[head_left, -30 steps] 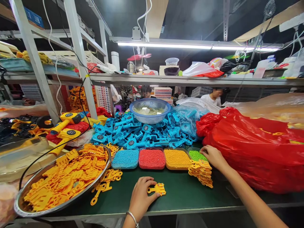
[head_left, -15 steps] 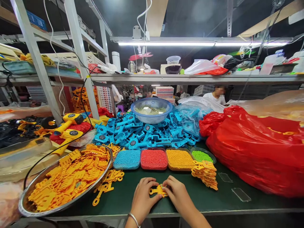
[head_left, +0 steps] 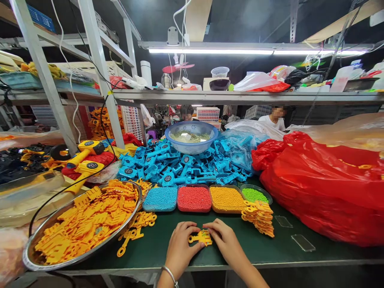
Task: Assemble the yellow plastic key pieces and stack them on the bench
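At lower centre, pinches the yellow piece (head_left: 205, 237) in the left hand (head_left: 181, 245), likely for steadiness; narrows the right hand (head_left: 227, 241) beside it, contact unclear.

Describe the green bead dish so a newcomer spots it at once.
Find the big red bag on the right of the bench. Just left of it, the dish ends the row of bead trays. It alone is round and holds green beads.

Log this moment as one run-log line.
left hand: around small yellow plastic ring-ended piece | right hand: fingertips by its toothed end | beyond: clear plastic tub, small red beads
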A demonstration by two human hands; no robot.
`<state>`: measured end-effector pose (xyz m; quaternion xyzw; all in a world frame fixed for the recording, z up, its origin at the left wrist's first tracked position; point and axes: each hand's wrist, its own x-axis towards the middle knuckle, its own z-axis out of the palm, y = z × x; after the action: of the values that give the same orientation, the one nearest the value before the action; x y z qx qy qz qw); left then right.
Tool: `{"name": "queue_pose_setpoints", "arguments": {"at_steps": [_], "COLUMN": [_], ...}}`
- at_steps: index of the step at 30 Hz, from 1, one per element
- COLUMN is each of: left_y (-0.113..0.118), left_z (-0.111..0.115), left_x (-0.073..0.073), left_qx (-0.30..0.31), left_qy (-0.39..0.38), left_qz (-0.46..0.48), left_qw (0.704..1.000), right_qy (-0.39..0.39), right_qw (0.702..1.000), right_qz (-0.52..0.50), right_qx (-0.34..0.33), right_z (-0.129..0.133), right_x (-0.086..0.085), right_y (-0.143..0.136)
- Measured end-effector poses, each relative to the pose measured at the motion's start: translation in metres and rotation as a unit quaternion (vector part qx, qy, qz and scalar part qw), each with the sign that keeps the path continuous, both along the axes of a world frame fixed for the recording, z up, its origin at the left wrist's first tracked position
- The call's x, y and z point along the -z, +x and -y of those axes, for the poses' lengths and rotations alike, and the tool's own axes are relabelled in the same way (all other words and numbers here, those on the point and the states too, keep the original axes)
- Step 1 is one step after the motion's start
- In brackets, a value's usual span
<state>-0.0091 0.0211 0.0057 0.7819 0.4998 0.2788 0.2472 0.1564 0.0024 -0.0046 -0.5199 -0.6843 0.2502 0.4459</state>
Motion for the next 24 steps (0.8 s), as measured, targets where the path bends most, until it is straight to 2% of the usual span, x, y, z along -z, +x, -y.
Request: {"name": "queue_pose_setpoints", "arguments": {"at_steps": [5,9,15,20,22,24], "left_y": [0.000,-0.001,0.000,-0.001,-0.002,-0.003], "left_z": [0.001,-0.001,-0.005,-0.005,-0.005,-0.005], "left_x": [0.000,0.005,0.014,0.015,0.015,0.015], "left_qx": [-0.007,-0.026,-0.059,-0.070,-0.077,-0.082], "left_qy": [0.001,0.005,0.016,0.010,0.007,0.009], "left_qz": [0.021,0.051,0.081,0.103,0.116,0.131], "left_qw": [1.000,0.998,0.995,0.992,0.990,0.988], "right_qy": [-0.029,-0.049,0.027,0.084,0.125,0.177], "right_qw": [0.992,0.988,0.991,0.982,0.963,0.922], "right_qz": [-0.115,-0.140,-0.072,-0.006,0.042,0.094], "right_qx": [0.037,0.034,0.113,0.171,0.236,0.331], "right_z": [-0.004,-0.005,-0.002,0.022,0.037,0.051], "right_x": [0.006,0.008,0.007,0.022,0.030,0.037], "right_y": [0.008,0.011,0.009,0.023,0.043,0.074]}}
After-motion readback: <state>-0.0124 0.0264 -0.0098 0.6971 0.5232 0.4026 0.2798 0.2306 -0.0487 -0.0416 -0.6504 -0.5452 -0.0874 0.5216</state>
